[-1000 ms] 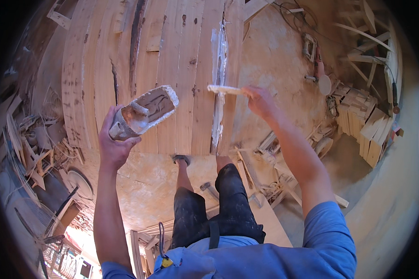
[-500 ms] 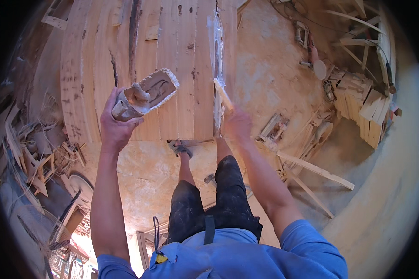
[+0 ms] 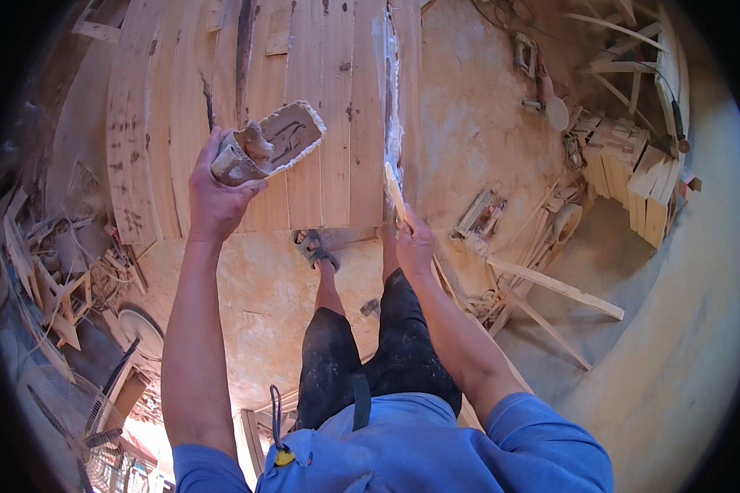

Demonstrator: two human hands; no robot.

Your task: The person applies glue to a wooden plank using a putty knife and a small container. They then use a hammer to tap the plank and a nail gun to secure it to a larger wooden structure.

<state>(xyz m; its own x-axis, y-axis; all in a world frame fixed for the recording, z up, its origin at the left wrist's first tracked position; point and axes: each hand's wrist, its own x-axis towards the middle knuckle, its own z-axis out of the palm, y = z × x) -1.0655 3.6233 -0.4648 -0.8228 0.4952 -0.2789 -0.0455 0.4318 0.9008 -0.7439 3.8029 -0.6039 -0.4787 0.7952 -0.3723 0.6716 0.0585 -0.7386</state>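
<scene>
My left hand is wrapped round the end of a cut-open container, crusted white along its rim and coated grey-brown inside. It is held tilted above a large panel of joined wooden boards. In my right hand is a thin, pale wooden stick, gripped near its lower end. The stick's upper tip lies at a line of wet white glue that runs along a seam near the panel's right edge. My right hand is just beyond the panel's near edge.
A power tool with a round disc lies on the floor at the right, near stacked wood blocks. Loose wooden bars lie nearer. On the left are heaped wood scraps and a fan. My sandalled foot shows below the panel.
My right hand has drawn the stick toward me along the glue seam. My left hand and the container have shifted slightly right and away from me.
</scene>
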